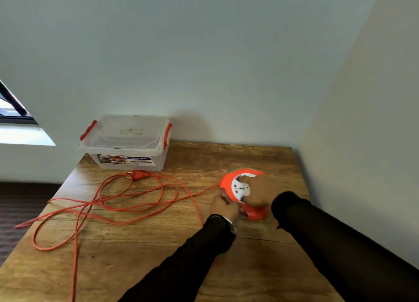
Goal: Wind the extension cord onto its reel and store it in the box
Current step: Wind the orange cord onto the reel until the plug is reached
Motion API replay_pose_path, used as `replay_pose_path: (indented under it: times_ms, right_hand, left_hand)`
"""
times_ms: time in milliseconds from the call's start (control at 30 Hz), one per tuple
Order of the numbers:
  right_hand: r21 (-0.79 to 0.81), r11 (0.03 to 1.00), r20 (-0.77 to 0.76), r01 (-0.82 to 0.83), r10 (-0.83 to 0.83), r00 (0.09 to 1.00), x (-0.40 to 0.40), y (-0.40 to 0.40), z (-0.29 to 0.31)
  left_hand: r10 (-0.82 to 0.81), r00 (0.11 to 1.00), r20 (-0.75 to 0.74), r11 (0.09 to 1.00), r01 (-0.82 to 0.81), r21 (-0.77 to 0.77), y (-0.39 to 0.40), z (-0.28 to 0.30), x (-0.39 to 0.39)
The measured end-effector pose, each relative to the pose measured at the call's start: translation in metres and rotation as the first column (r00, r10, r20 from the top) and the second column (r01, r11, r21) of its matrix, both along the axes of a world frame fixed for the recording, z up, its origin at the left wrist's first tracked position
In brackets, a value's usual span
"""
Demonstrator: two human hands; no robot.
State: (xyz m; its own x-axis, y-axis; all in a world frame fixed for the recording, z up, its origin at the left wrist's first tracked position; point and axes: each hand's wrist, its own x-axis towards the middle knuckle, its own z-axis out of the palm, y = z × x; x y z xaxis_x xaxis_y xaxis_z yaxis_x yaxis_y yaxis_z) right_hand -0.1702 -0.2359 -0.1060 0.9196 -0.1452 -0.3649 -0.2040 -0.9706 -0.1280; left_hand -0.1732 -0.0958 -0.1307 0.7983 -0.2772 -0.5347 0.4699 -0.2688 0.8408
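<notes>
An orange cord reel (227,182) with a white socket face lies flat on the wooden table (158,256) near the right wall. My right hand (259,191) rests on top of it, fingers curled over the white face. My left hand (224,207) grips the reel's near-left edge. The orange cord (127,202) runs left from the reel in loose tangled loops, and one strand hangs over the table's front edge. Its plug (138,174) lies just in front of the clear plastic box (127,143), which has red latches and its lid on.
The table stands in a corner, with white walls behind and to the right. A window (13,111) is at the far left. Dark floor (20,206) shows past the table's left edge. Bare wood lies in front of the reel.
</notes>
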Motion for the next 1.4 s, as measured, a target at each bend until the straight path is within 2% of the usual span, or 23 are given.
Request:
replay_pose_path:
  times_ms: [100, 233, 333, 467, 533, 600, 733, 767, 833, 900, 967, 1033, 1067, 1100, 1133, 1200, 1233, 1267, 1300, 1333, 1367, 1400]
  right_hand:
    - [-0.003, 0.989, 0.049, 0.147, -0.147, 0.988, -0.012, 0.004, -0.007]
    - [0.034, 0.977, 0.106, 0.208, -0.211, 0.972, -0.028, 0.003, -0.009]
    - [0.174, 0.951, 0.152, 0.256, -0.283, 0.947, -0.035, 0.006, -0.005]
    - [0.303, 0.913, 0.253, 0.272, -0.352, 0.901, -0.042, 0.010, 0.000]
    - [0.362, 0.883, 0.308, 0.298, -0.415, 0.856, -0.046, 0.014, 0.000]
    - [0.469, 0.811, 0.314, 0.348, -0.522, 0.793, -0.047, 0.019, 0.001]
    - [0.723, 0.554, 0.161, 0.412, -0.716, 0.679, -0.043, 0.030, 0.008]
    - [0.778, 0.449, 0.082, 0.440, -0.767, 0.637, -0.041, 0.034, 0.009]
    - [0.871, 0.157, -0.136, 0.465, -0.833, 0.536, -0.037, 0.041, 0.011]
    - [0.876, -0.112, -0.358, 0.470, -0.803, 0.476, -0.033, 0.044, 0.013]
    - [0.817, -0.320, -0.542, 0.480, -0.710, 0.449, -0.030, 0.043, 0.016]
    - [0.763, -0.480, -0.643, 0.433, -0.630, 0.436, -0.030, 0.042, 0.019]
    - [0.753, -0.519, -0.658, 0.405, -0.615, 0.434, -0.030, 0.042, 0.019]
    - [0.756, -0.518, -0.654, 0.400, -0.617, 0.439, -0.031, 0.043, 0.020]
    - [0.771, -0.478, -0.635, 0.421, -0.628, 0.450, -0.031, 0.043, 0.021]
    - [0.803, -0.305, -0.569, 0.512, -0.646, 0.508, -0.032, 0.041, 0.024]
    - [0.811, -0.163, -0.518, 0.562, -0.647, 0.559, -0.034, 0.039, 0.027]
    - [0.807, 0.024, -0.440, 0.590, -0.643, 0.627, -0.038, 0.035, 0.030]
    - [0.776, 0.254, -0.324, 0.578, -0.625, 0.710, -0.042, 0.030, 0.034]
    - [0.696, 0.497, -0.177, 0.519, -0.582, 0.794, -0.047, 0.025, 0.036]
    - [0.550, 0.718, -0.014, 0.426, -0.502, 0.865, -0.051, 0.021, 0.038]
    - [0.349, 0.885, 0.139, 0.307, -0.373, 0.917, -0.055, 0.017, 0.039]
  left_hand:
    - [0.126, 0.983, -0.134, 0.986, -0.139, -0.092, -0.004, -0.003, -0.011]
    - [0.069, 0.958, -0.277, 0.977, -0.121, -0.174, 0.006, 0.005, -0.006]
    - [-0.012, 0.958, -0.285, 0.974, -0.054, -0.221, 0.013, 0.012, -0.002]
    - [-0.012, 0.963, -0.268, 0.958, -0.065, -0.280, 0.019, 0.021, 0.004]
    - [-0.024, 0.971, -0.239, 0.957, -0.047, -0.285, 0.020, 0.028, 0.007]
    - [-0.014, 0.981, -0.192, 0.959, -0.041, -0.280, 0.019, 0.031, 0.008]
    - [0.073, 0.994, -0.084, 0.947, -0.096, -0.307, 0.018, 0.025, 0.001]
    - [0.097, 0.993, -0.068, 0.940, -0.114, -0.320, 0.017, 0.023, -0.002]
    - [0.138, 0.990, -0.022, 0.926, -0.137, -0.351, 0.016, 0.018, -0.008]
    - [0.177, 0.984, 0.027, 0.915, -0.154, -0.373, 0.014, 0.013, -0.014]
    - [0.203, 0.978, 0.049, 0.903, -0.168, -0.396, 0.014, 0.009, -0.017]
    - [0.199, 0.977, 0.071, 0.902, -0.154, -0.403, 0.016, 0.006, -0.017]
    - [0.192, 0.978, 0.086, 0.906, -0.143, -0.399, 0.016, 0.005, -0.017]
    - [0.185, 0.978, 0.095, 0.909, -0.133, -0.395, 0.017, 0.004, -0.016]
    - [0.180, 0.979, 0.098, 0.910, -0.128, -0.394, 0.018, 0.003, -0.014]
    - [0.167, 0.981, 0.094, 0.917, -0.119, -0.382, 0.021, 0.003, -0.007]
    - [0.149, 0.985, 0.091, 0.923, -0.106, -0.371, 0.023, 0.003, -0.002]
    - [0.120, 0.989, 0.085, 0.929, -0.082, -0.361, 0.027, 0.003, 0.005]
    - [0.079, 0.994, 0.073, 0.935, -0.048, -0.351, 0.031, 0.005, 0.012]
    - [0.024, 0.998, 0.063, 0.941, -0.001, -0.338, 0.035, 0.008, 0.020]
    - [-0.043, 0.997, 0.060, 0.948, 0.060, -0.314, 0.039, 0.012, 0.027]
    - [-0.115, 0.991, 0.064, 0.952, 0.129, -0.279, 0.042, 0.016, 0.034]
